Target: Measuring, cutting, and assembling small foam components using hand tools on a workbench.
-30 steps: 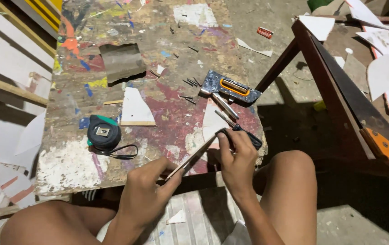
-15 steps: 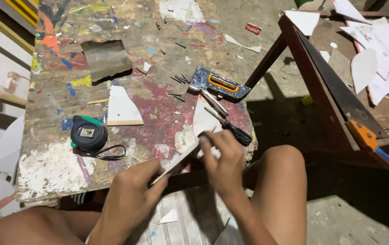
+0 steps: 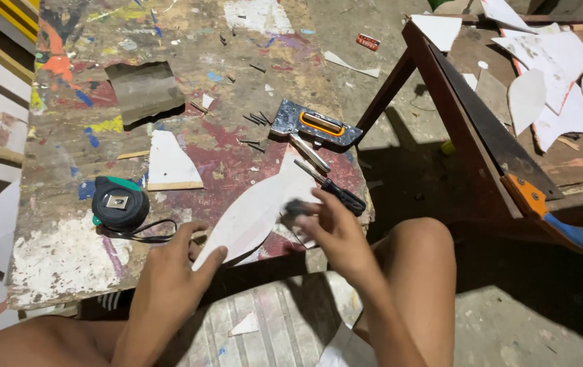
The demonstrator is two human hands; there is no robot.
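while the left hand [image 3: 169, 275] pinches the near end of the white leaf-shaped cutout [image 3: 254, 211] w/ closed fingers, the right hand [image 3: 325, 228] grips a small dark blurred thing at its edge. cutout looks already shaped; edge work seems ongoing. it overhangs the bench [image 3: 67, 265] front edge. tape measure [image 3: 120, 202] sits left, pliers [image 3: 332, 189] & staple gun [image 3: 315, 126] crowd behind; room lies toward the knees.

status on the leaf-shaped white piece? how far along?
Done: the leaf-shaped white piece is already cut to outline. In hand: left hand steadies its lower end on the table; right hand works its edge with a small dark object, blurred. Left: staple gun and screwdriver lie untouched beside it.
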